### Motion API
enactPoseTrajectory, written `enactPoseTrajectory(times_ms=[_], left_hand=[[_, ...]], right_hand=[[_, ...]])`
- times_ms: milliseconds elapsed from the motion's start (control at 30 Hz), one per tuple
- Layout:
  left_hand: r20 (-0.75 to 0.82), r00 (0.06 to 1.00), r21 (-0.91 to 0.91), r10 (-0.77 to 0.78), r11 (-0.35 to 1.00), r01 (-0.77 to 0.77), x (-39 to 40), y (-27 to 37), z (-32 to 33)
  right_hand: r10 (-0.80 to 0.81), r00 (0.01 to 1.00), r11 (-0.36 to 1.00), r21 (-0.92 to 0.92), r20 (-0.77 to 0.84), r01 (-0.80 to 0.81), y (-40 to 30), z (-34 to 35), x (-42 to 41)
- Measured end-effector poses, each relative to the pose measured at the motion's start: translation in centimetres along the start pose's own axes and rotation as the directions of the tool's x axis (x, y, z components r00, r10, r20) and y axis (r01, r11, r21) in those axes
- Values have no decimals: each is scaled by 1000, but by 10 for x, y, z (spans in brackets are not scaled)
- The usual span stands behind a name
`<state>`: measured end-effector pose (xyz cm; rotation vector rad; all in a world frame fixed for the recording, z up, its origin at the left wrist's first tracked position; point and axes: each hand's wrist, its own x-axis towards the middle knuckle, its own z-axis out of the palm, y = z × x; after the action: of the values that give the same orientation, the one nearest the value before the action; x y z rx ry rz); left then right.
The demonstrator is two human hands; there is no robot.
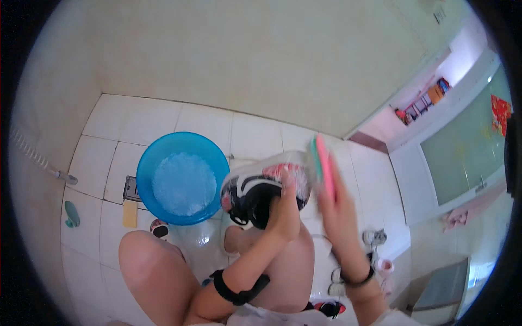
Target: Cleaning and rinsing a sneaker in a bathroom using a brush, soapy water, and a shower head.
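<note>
My left hand (285, 212) grips a white, black and red sneaker (261, 175); its fingers reach into the dark shoe opening and the thumb presses on the outside. The sneaker is tilted over my knee, beside the basin. Just to its right, my right hand (338, 203) clasps a scrub brush (325, 163) with a pink back and a green layer. The bristle side faces the sneaker and is blurred, so I cannot tell whether it touches. A blue plastic basin (142, 163) holds foamy water (183, 183).
A floor drain (130, 187) lies by the basin, near a yellow sponge-like block (130, 214) and a green brush-like item (72, 214). Another shoe (159, 229) sits below the basin. Several shoes, including a grey-white sneaker (375, 237), stand at right. A glass-panelled door (461, 142) is beyond.
</note>
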<state>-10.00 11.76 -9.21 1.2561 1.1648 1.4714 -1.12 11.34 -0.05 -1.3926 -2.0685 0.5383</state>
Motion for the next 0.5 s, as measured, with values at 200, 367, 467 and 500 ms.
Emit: enactPoseTrajectory(times_ms=[200,367,467,500], left_hand=[[-160,962,-763,-220,646,21,1,20,-9],[38,986,-848,-161,518,117,-1,36,-8],[-310,876,-820,-369,570,-50,5,36,2],[-319,875,-817,-364,573,-59,13,32,4]], right_hand=[[230,969,918,310,96,-248,-19,-5,18],[-2,992,999,33,126,-2,1,-3,-1],[93,996,994,58,19,-94,6,9,1],[-249,968,968,-27,-40,248,2,13,-16]])
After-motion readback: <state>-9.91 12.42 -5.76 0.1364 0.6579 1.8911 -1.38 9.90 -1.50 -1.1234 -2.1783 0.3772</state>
